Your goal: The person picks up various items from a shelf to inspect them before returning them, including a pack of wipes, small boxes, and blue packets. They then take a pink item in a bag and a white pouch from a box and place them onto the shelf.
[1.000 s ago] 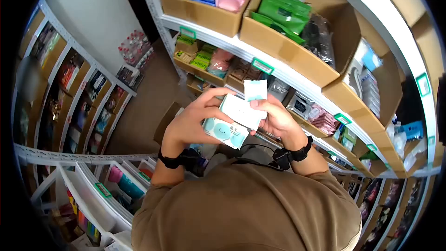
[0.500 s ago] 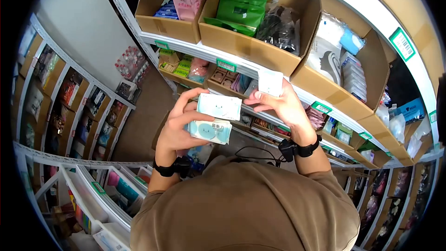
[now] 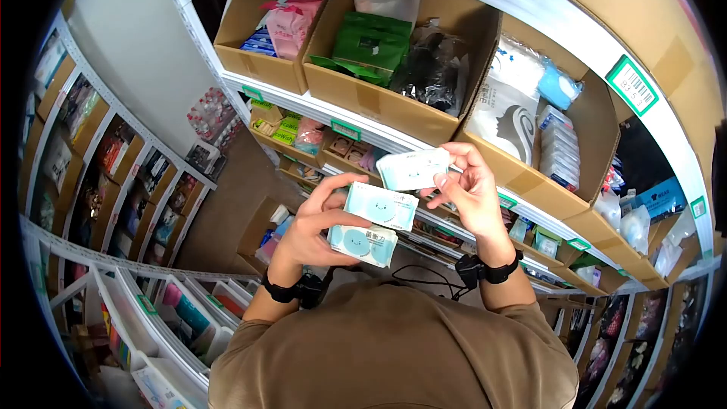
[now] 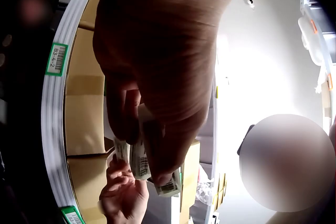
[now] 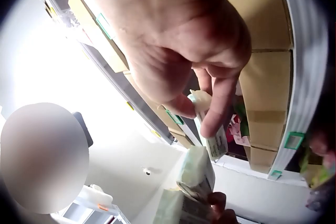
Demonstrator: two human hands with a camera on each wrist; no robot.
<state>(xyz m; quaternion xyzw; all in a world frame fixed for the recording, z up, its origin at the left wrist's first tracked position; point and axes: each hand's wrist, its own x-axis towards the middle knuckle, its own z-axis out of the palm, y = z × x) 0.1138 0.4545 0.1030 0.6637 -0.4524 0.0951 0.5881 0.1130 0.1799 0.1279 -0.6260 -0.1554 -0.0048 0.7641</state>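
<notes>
My left hand (image 3: 314,223) grips two small pale green-and-white packs with smiling faces, one above the other. The upper pack (image 3: 381,206) overlaps the lower pack (image 3: 362,246), which has dark Chinese print beside a round blue-green face. Between thumb and fingers, my right hand (image 3: 473,193) pinches a third such pack (image 3: 415,169) by its right end, just above the other two. The right wrist view shows the pinched pack (image 5: 215,148) edge-on below the fingers. In the left wrist view, barcodes show on the packs' narrow sides, partly hidden by the left hand (image 4: 157,61).
Ahead, a metal shelf carries cardboard bins: pink bags (image 3: 291,26), green pouches (image 3: 371,42) and a row of clear-wrapped items (image 3: 559,148). Smaller bins sit on lower levels. More shelving (image 3: 129,159) stands left, white trays (image 3: 136,318) behind left. Wrapped bottles (image 3: 212,117) are on the floor.
My right hand moved away rightward with its pack, turned it from upright to lengthwise and brought it back near the left hand. The left hand keeps its two packs. The view has shifted slightly.
</notes>
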